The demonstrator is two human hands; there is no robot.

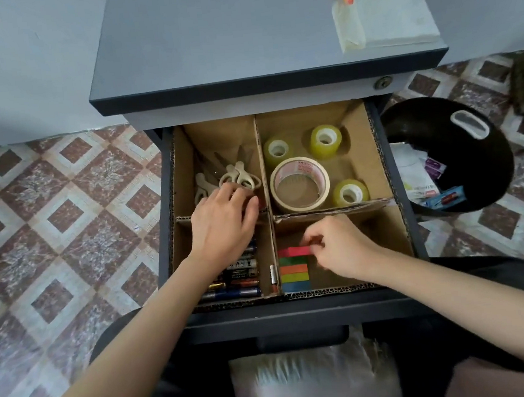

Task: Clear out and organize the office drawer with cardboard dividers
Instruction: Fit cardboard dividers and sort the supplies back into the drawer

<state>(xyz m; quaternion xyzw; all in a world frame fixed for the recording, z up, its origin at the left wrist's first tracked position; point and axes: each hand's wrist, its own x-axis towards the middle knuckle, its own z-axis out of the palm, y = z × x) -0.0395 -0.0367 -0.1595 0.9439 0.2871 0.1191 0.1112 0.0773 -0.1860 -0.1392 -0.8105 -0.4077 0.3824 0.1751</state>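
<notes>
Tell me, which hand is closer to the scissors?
The left hand: it is right at the scissors handles in the far-left compartment. The right hand is in the near-right compartment, pinching a pink sticky-note pad.

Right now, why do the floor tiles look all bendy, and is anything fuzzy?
Head view: the wide lens bows the floor tiles and the drawer edges; the right hand, pinching the pink sticky strip, looks slightly smeared; the white bag at the bottom is blurriest; light is soft, with faint shadows.
</notes>
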